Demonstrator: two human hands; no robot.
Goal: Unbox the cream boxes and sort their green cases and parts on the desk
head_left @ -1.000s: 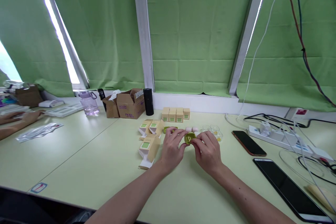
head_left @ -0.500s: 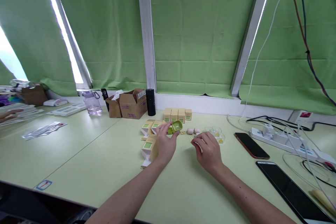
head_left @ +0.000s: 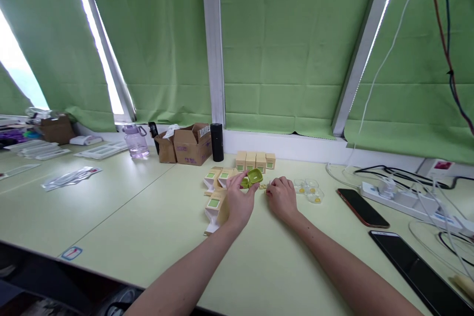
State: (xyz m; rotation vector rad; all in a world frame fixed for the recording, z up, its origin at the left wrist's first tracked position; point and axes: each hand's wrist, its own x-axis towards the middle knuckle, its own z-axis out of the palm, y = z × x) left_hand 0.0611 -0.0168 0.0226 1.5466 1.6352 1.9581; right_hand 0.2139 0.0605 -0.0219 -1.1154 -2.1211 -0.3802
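My left hand (head_left: 240, 203) is closed on a small green hinged case (head_left: 255, 176), which stands open with its square hollow facing up. Just right of it, my right hand (head_left: 282, 198) is low over the table with its fingertips drawn together; what they grip, if anything, is too small to make out. Little yellow pieces (head_left: 262, 186) lie by those fingertips. Clear plastic cups (head_left: 311, 186) with yellow bits inside sit beyond the right hand. Partly behind the left hand are cream cartons with green squares, the nearest carton (head_left: 215, 207) having white flaps.
Several small cream boxes (head_left: 251, 161) stand in a row at the back. A black cylinder (head_left: 217, 142), a cardboard box (head_left: 191, 145) and a purple bottle (head_left: 136, 142) stand further left. A phone (head_left: 362, 207), a tablet (head_left: 418, 269) and a power strip (head_left: 403, 202) lie right.
My right hand has moved left, closer to the green case, and now covers where the pale pink cylinders showed. The view has shifted slightly. Another person's hand at far left is gone from view.
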